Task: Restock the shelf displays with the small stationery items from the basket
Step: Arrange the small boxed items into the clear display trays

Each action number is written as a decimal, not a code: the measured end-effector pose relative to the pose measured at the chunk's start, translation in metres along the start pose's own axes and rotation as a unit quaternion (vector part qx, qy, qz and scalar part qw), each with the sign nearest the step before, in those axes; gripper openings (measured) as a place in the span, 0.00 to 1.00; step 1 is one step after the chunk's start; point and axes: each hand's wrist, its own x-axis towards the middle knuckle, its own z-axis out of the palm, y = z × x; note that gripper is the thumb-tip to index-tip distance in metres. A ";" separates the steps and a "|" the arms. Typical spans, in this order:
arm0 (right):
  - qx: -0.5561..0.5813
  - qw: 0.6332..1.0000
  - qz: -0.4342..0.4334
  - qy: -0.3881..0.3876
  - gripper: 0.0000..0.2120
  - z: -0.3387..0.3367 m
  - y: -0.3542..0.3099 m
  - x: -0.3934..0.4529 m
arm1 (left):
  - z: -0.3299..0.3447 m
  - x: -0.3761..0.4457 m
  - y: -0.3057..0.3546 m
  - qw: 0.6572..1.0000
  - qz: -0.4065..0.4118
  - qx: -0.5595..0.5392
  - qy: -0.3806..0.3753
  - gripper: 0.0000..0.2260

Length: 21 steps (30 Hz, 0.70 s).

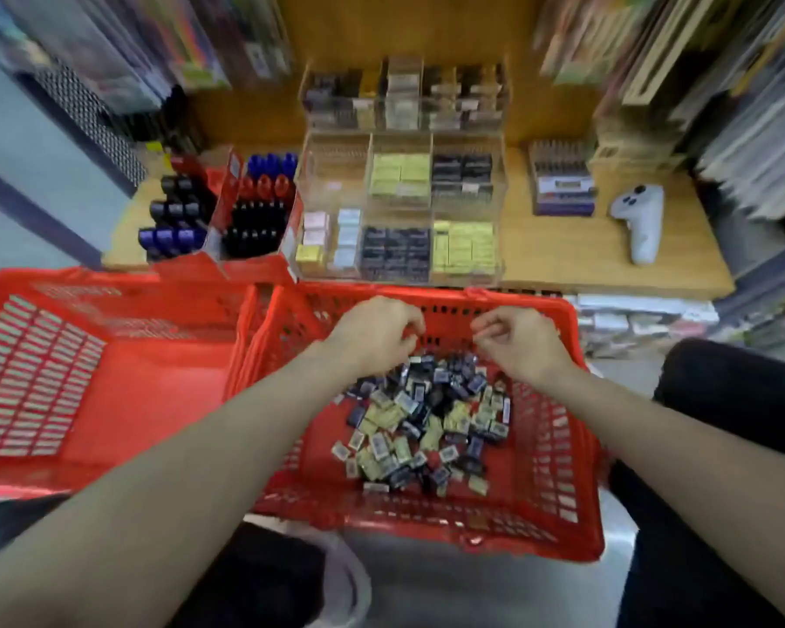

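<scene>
A red plastic basket (558,446) in front of me holds a heap of several small dark blue, yellow and white stationery packets (427,423). My left hand (377,333) and my right hand (517,339) hover over the far part of the heap, fingers curled; the blur hides whether either pinches a packet. Beyond the basket, on the wooden shelf (585,251), stands a clear acrylic display (399,215) with compartments of yellow, dark and pale packets; its left middle compartment looks bare.
A second red basket (87,378) sits to the left. Red boxes of blue, red and black markers (227,210) stand left of the display. A white controller (642,219) and a purple box (563,183) lie on the shelf at right. My dark-clothed knee (744,392) is at right.
</scene>
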 end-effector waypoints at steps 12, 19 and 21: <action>-0.122 0.927 0.250 -0.250 0.12 0.114 0.121 -0.016 | 0.174 -0.014 -0.060 0.958 -0.086 -0.108 -0.252 0.15; -0.096 0.969 0.223 -0.053 0.17 0.130 0.142 -0.002 | 0.201 0.019 -0.053 0.967 -0.106 -0.162 -0.165 0.28; -0.103 0.977 0.182 -0.037 0.20 0.127 0.142 0.009 | 0.203 0.031 -0.053 0.966 -0.102 -0.158 -0.180 0.29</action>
